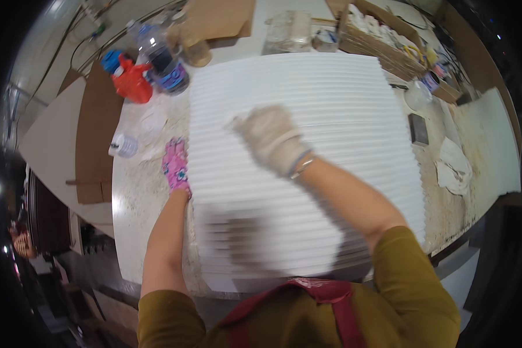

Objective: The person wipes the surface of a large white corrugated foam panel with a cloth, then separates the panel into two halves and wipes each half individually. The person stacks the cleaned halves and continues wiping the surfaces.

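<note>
A large white ribbed panel (pixel 342 116) lies over most of the table before me. My right hand (pixel 271 138), in a cream work glove, is over the panel's middle and blurred by motion. Its fingers look curled together, with a small pale tip (pixel 236 122) poking out; what it is I cannot make out. My left hand (pixel 176 163), in a pink flowered glove, lies flat with fingers stretched forward along the panel's left edge. It holds nothing that I can see. Dark reflections or shadows blur the panel's near part.
At the back left stand a red spray bottle (pixel 132 82), a clear bottle with a purple label (pixel 163 66) and a small white-capped container (pixel 123 145). On the right are a dark block (pixel 418 129), a white cloth (pixel 453 166) and a cardboard box (pixel 383 43) of supplies.
</note>
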`<state>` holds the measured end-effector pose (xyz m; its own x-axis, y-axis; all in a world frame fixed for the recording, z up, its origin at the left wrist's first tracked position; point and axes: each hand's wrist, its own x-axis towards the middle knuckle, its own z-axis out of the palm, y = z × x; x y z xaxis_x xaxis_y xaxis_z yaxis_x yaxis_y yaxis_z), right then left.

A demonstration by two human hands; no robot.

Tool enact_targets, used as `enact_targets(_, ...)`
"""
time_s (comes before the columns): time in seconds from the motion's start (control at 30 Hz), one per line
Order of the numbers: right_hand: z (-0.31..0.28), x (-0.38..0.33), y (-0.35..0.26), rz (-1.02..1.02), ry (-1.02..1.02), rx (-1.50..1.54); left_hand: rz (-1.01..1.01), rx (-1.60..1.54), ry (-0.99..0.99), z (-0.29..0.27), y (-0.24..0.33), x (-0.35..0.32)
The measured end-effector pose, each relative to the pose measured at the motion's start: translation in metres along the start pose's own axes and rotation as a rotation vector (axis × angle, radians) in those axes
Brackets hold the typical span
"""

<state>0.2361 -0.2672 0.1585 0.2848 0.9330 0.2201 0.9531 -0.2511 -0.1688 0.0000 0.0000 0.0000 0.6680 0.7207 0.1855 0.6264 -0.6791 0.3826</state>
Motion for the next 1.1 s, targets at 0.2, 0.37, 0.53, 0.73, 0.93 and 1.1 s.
enact_targets(0.2,-0.018,-0.088,0.111,0.239,0.171,-0.106,0.102,0.044,0.137,0.004,-0.036,0.003)
enact_targets(0.37,-0.074,-0.149,0.174,0.604,0.197,-0.541,0.059,-0.067,0.115,0.03,-0.06,0.012)
enact_targets(0.53,-0.025,-0.119,0.087,-0.019,0.297,-0.159,0.055,-0.106,0.114,0.023,-0.055,0.014)
enact_targets(0.73,-0.092,-0.208,0.227,0.796,0.114,-0.46,0.054,-0.1,0.11,0.02,-0.048,0.013)
enact_targets(0.93,-0.096,-0.168,0.195,0.555,0.155,-0.31,0.044,-0.11,0.104,0.014,-0.049,0.012)
enact_targets(1.1,-0.016,-0.052,0.048,-0.156,0.226,-0.036,0.043,-0.11,0.09,0.018,-0.043,0.013)
